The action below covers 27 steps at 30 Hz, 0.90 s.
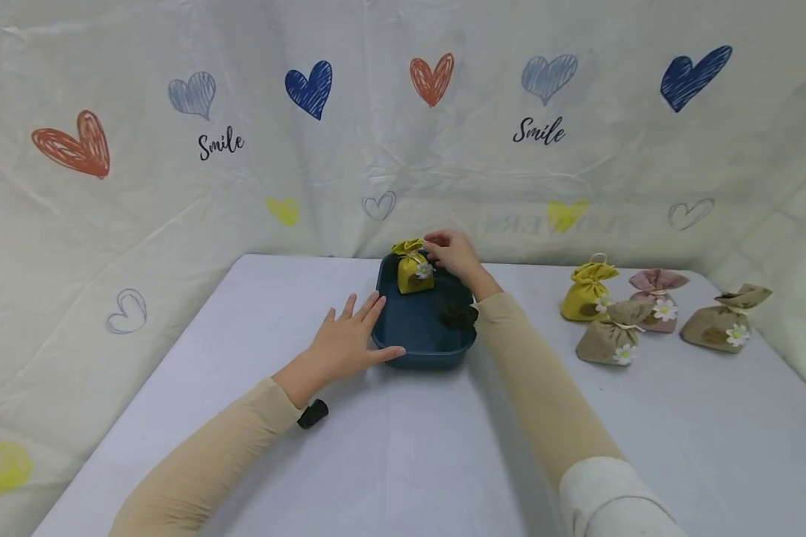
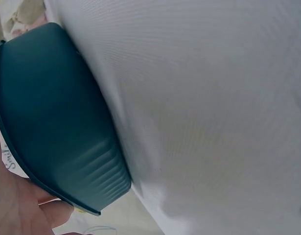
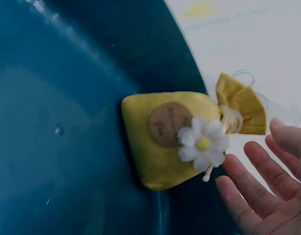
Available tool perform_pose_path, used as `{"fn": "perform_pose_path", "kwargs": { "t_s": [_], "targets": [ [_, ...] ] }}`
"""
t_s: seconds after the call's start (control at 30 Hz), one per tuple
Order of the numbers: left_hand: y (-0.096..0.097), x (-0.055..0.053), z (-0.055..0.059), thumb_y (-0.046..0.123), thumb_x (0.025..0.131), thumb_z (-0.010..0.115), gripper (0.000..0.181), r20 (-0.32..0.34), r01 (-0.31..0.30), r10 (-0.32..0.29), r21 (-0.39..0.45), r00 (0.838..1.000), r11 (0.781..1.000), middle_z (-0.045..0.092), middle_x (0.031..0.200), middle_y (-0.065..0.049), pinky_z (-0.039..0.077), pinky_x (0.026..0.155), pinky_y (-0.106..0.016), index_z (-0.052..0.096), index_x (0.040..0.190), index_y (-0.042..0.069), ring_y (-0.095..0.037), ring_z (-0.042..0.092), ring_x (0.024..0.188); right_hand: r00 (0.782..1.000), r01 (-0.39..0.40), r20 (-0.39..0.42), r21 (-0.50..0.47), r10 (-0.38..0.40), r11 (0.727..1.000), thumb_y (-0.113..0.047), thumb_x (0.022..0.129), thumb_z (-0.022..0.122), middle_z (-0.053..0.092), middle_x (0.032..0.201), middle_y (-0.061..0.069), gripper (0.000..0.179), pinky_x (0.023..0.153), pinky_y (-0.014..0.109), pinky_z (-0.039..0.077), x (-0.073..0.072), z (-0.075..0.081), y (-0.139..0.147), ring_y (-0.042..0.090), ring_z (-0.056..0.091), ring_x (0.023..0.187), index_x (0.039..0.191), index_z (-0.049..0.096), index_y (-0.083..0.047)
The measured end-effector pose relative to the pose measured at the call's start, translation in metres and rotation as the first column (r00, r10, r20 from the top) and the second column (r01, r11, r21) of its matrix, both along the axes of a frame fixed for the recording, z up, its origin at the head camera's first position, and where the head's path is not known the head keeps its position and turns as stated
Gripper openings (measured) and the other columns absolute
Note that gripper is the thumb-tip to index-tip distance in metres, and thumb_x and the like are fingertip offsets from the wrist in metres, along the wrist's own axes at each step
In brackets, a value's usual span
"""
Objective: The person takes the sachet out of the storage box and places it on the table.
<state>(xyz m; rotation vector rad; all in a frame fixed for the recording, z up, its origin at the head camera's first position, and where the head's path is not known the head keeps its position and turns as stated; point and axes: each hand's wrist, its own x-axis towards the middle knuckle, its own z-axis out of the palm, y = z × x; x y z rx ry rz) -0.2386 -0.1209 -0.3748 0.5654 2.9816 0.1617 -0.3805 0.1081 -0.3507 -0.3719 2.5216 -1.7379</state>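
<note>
A dark teal basin [image 1: 419,324] stands on the white table with a yellow drawstring pouch [image 1: 413,280] upright at its far left end. The pouch [image 3: 145,166] carries a white daisy [image 3: 204,143] and a round brown patch in the right wrist view. Beside its gathered neck is my right hand [image 1: 457,256], fingers loosely extended and not gripping it; whether a fingertip touches it is unclear. My left hand [image 1: 344,343] is spread against the basin's near left side, its fingers along the rim. The left wrist view shows the basin's outer wall [image 2: 62,112] beside that hand [image 2: 28,205].
On the right of the table [image 1: 389,455] sit another yellow pouch [image 1: 586,294], a pink pouch [image 1: 657,298] and two beige pouches, one nearer [image 1: 604,339] and one farther right [image 1: 712,327]. Behind the table hangs a pale sheet [image 1: 470,164] printed with hearts.
</note>
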Motion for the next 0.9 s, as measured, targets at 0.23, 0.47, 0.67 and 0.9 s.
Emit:
{"fn": "perform_pose_path", "kwargs": {
  "t_s": [0.23, 0.47, 0.67, 0.9],
  "targets": [
    [-0.001, 0.0009, 0.0007, 0.08, 0.091, 0.049, 0.105, 0.013, -0.01, 0.01, -0.004, 1.0, 1.0, 0.009, 0.171, -0.003, 0.015, 0.119, -0.065, 0.014, 0.167, 0.015, -0.04, 0.006, 0.155, 1.0, -0.021, -0.002, 0.096, 0.021, 0.995, -0.017, 0.108, 0.057, 0.06, 0.136, 0.023, 0.04, 0.102, 0.05, 0.049, -0.0047, -0.0053, -0.004, 0.037, 0.061, 0.118, 0.143, 0.056, 0.002],
    [-0.0003, 0.0015, 0.002, 0.08, 0.091, 0.049, 0.105, 0.002, 0.004, -0.004, -0.009, 1.0, 1.0, 0.012, 0.171, -0.004, 0.016, 0.118, -0.066, 0.017, 0.166, 0.015, -0.041, 0.009, 0.155, 1.0, 0.002, -0.022, 0.105, 0.0, 0.994, -0.015, 0.106, 0.059, 0.062, 0.129, 0.024, 0.036, 0.097, 0.048, 0.051, -0.0048, -0.0062, -0.0074, 0.037, 0.062, 0.113, 0.137, 0.06, 0.004],
    [-0.0012, 0.0005, -0.0012, 0.081, 0.091, 0.047, 0.105, -0.003, 0.011, -0.011, -0.005, 1.0, 1.0, 0.012, 0.171, -0.003, 0.016, 0.118, -0.067, 0.017, 0.166, 0.014, -0.042, 0.01, 0.155, 0.999, 0.027, -0.046, 0.114, -0.022, 0.993, -0.016, 0.107, 0.059, 0.064, 0.123, 0.023, 0.029, 0.092, 0.045, 0.052, -0.0033, -0.0087, -0.009, 0.035, 0.063, 0.109, 0.128, 0.064, 0.004],
    [-0.0011, -0.0022, -0.0022, 0.081, 0.091, 0.047, 0.105, -0.015, 0.009, -0.009, 0.002, 1.0, 1.0, 0.013, 0.171, -0.004, 0.017, 0.118, -0.067, 0.017, 0.166, 0.015, -0.042, 0.01, 0.155, 0.992, 0.019, -0.124, 0.227, 0.01, 0.974, -0.019, 0.109, 0.055, 0.063, 0.128, 0.021, 0.028, 0.098, 0.048, 0.049, -0.0035, -0.0046, -0.0074, 0.035, 0.058, 0.121, 0.125, 0.063, 0.002]
  ]
}}
